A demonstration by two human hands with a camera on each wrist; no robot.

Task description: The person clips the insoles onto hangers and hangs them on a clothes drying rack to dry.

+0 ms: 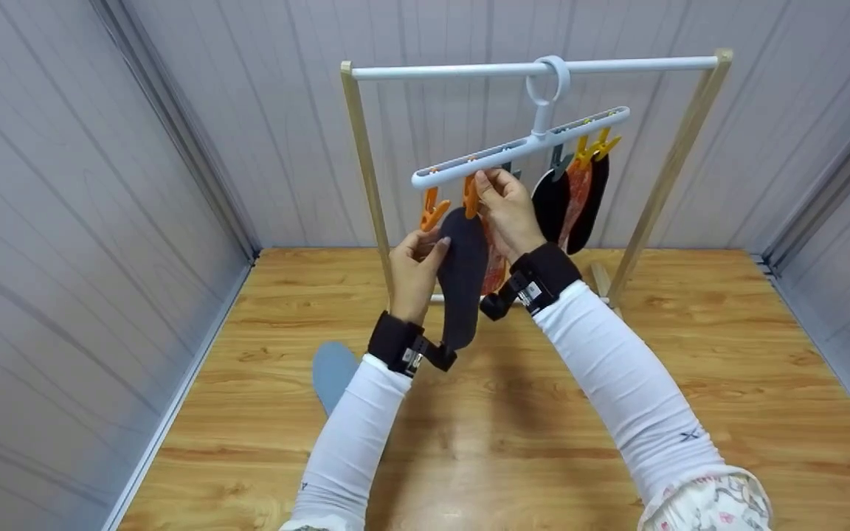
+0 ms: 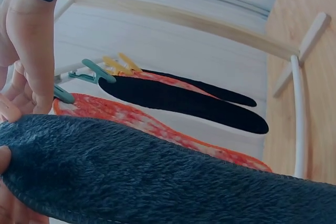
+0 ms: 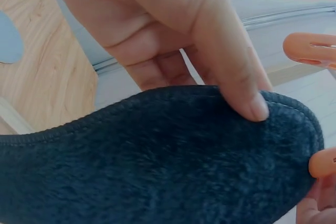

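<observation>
Under the hanger bar (image 1: 521, 147), dark fleece insole (image 1: 463, 276) hangs long axis vertical, toe end up at orange clip (image 1: 471, 196). Right hand (image 1: 508, 210) pinches that clip; left hand (image 1: 416, 269) pinches insole's left edge just below.

six insoles are counted: one dark grey (image 1: 463, 276), two orange patterned (image 1: 578, 193), two black (image 1: 550, 203) and one pale blue (image 1: 333, 372) on the floor. five orange or yellow pegs (image 1: 432, 210) and two teal pegs (image 1: 559, 158) are seen on one hanger (image 1: 521, 147), hung from one rack (image 1: 536, 68). two hands (image 1: 414, 269) are counted.
</observation>
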